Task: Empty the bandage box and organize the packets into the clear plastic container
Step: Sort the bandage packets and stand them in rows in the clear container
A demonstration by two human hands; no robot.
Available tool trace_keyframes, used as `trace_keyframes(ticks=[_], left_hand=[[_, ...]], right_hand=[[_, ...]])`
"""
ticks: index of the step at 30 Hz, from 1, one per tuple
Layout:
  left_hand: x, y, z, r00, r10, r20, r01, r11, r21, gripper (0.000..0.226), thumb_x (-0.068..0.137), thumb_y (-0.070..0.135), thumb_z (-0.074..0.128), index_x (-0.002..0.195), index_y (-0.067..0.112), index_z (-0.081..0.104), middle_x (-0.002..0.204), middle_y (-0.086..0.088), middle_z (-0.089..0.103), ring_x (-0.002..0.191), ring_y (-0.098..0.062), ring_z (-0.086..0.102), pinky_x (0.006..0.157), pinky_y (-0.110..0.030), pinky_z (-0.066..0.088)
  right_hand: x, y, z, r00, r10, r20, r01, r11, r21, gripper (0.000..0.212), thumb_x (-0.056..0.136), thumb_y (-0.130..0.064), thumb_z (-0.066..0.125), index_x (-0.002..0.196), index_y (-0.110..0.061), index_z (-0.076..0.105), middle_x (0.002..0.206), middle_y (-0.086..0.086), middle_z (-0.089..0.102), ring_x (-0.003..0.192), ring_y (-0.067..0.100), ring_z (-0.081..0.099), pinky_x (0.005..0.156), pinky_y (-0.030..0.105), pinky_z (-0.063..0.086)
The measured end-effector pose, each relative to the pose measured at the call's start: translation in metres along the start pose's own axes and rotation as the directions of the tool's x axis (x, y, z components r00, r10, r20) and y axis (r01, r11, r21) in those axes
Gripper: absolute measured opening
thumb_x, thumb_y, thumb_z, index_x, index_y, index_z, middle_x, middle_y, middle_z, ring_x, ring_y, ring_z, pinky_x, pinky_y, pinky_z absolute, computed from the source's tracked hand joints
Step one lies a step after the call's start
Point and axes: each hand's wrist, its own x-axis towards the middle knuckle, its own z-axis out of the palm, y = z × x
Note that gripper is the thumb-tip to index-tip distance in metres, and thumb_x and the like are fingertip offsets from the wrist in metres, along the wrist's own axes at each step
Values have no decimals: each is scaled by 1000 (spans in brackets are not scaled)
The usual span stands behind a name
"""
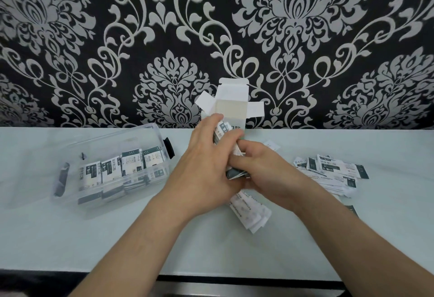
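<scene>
The white bandage box (231, 101) stands upright at the back of the table with its top flaps open. In front of it my left hand (206, 167) and my right hand (260, 169) together grip a stack of bandage packets (234, 155), white with dark green ends. The stack's lower end (252, 214) fans out below my hands. To the left lies the clear plastic container (70, 155), open, with several packets (122, 167) standing in a row inside. A loose pile of packets (328, 169) lies on the table right of my hands.
The white table (211, 245) meets a black wall with a silver floral pattern (164, 38) at the back. The container has black clasps at its ends (169, 148). The table's front edge (234, 278) runs close to my forearms.
</scene>
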Motion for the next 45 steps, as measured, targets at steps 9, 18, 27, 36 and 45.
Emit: trace_keyframes(ticks=[9, 18, 27, 36, 45], left_hand=[[3, 4, -9, 978, -209, 11, 200, 918, -343, 85, 65, 47, 81, 138, 39, 41, 133, 17, 38, 114, 2, 42, 93, -17, 38], [8, -4, -29, 926, -330, 181, 256, 201, -945, 32, 62, 18, 74, 94, 12, 70, 88, -19, 68, 62, -13, 62, 59, -18, 52], [6, -6, -10, 875, -423, 233, 419, 422, -804, 15, 77, 11, 77, 90, 8, 72, 71, -10, 69, 64, -16, 67, 66, -25, 56], [2, -2, -9, 901, -412, 132, 385, 622, -682, 33, 77, 13, 78, 102, 29, 62, 98, 2, 64, 78, -13, 67, 74, -33, 58], [-13, 2, 22, 881, 100, 463, -114, 993, 2, 55, 81, 2, 59, 122, 38, 57, 120, 18, 59, 99, -11, 42, 89, -26, 42]], right_hand=[[5, -1, -12, 995, 81, -57, -76, 993, 93, 26, 92, 1, 40, 99, 0, 64, 73, 13, 57, 61, 19, 49, 60, 29, 41], [-2, -4, -13, 968, 120, 219, -191, 922, 337, 12, 82, -12, 46, 93, -11, 52, 67, 7, 55, 37, 8, 38, 42, 18, 27], [1, 5, -28, 995, -80, 65, 92, 975, -200, 18, 77, -1, 76, 84, -1, 60, 84, 13, 68, 80, 17, 64, 70, 20, 52], [-2, 2, -44, 986, -95, -139, 46, 946, -320, 24, 75, -9, 80, 82, 1, 59, 83, 33, 66, 72, 28, 61, 62, 28, 49], [-4, 5, -55, 975, -81, -208, -13, 909, -416, 23, 76, -14, 82, 79, -7, 60, 72, 18, 62, 61, 18, 53, 50, 15, 41]])
